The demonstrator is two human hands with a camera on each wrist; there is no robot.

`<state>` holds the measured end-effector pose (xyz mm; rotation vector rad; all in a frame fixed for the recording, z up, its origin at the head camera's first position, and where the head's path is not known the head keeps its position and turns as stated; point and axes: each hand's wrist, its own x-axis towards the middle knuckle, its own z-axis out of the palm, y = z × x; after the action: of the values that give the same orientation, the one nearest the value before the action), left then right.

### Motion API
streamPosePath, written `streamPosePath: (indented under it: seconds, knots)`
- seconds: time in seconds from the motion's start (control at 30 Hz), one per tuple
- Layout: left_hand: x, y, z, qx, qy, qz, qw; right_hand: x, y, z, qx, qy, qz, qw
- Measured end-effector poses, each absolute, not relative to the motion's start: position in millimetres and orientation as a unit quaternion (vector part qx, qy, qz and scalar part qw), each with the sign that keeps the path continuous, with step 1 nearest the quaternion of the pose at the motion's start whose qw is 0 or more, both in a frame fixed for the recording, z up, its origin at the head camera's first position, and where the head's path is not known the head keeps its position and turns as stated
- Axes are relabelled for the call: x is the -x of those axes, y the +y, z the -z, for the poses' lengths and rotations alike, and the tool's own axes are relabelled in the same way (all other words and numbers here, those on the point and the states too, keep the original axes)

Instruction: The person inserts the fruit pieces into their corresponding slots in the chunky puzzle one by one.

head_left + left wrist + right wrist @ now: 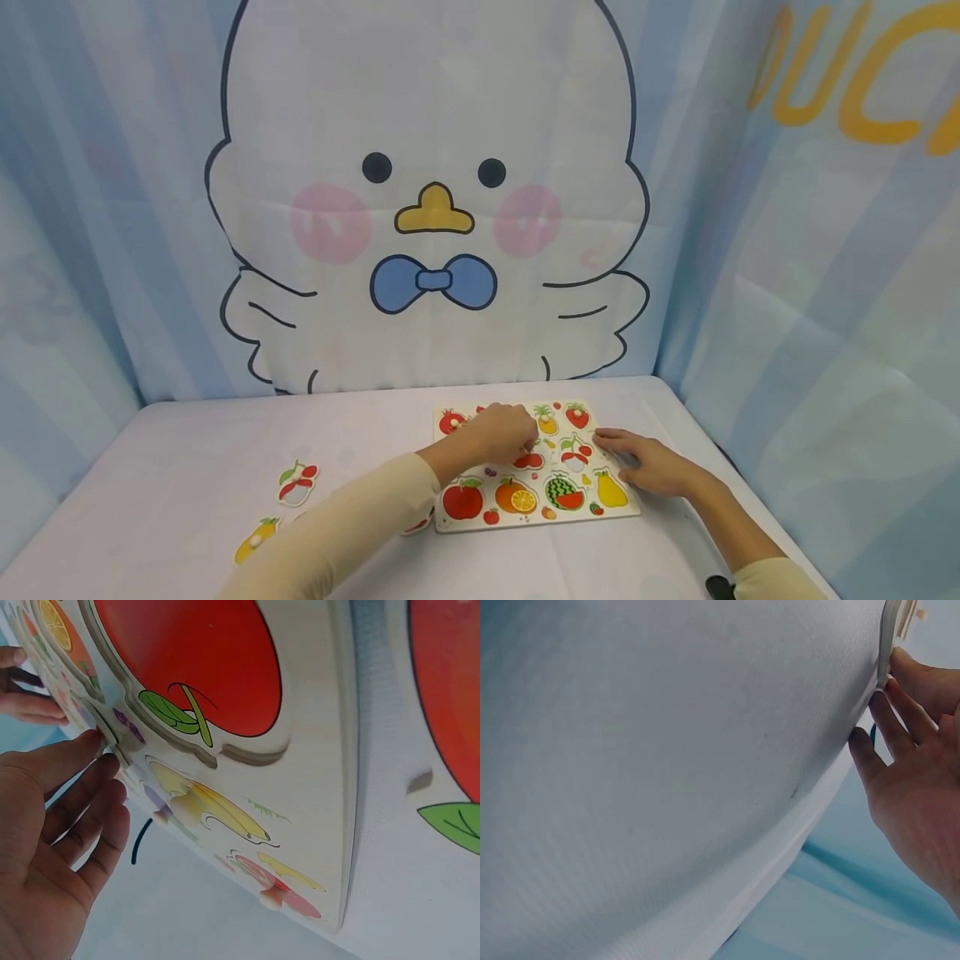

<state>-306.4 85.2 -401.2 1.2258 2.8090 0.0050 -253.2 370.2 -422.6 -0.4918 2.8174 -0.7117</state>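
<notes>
A white fruit puzzle board lies on the table, printed with an apple, orange, watermelon, pear and other fruits. My left hand reaches over its middle, hiding the fruits beneath. In the left wrist view, the left hand's thumb and fingertips pinch a puzzle piece at the board's surface; its picture is mostly hidden. At the board's right edge, my right hand touches the side with extended fingers. The right wrist view shows this hand's thumb and fingertips against the board's edge.
Left of the board lie a cherry piece and a yellow fruit piece, partly behind my left sleeve. A red fruit piece lies beside the board's lower left corner. A curtain with a cartoon duck hangs behind the table.
</notes>
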Motion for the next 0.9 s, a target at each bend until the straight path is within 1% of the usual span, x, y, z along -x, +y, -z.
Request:
streamPosePath:
  seconds: [0.3, 0.53, 0.7, 0.9]
  knots:
    - [303, 90, 402, -0.406, 0.913, 0.024, 0.039, 253, 369, 422, 0.159, 0.953, 0.239, 0.101]
    - [303, 87, 404, -0.400, 0.916, 0.012, 0.040, 253, 371, 424, 0.161, 0.952, 0.241, 0.103]
    - [301, 83, 402, -0.414, 0.910, 0.015, 0.037, 253, 372, 423, 0.162, 0.952, 0.237, 0.102]
    - [295, 76, 396, -0.391, 0.917, -0.016, 0.071, 253, 371, 423, 0.166, 0.952, 0.237, 0.103]
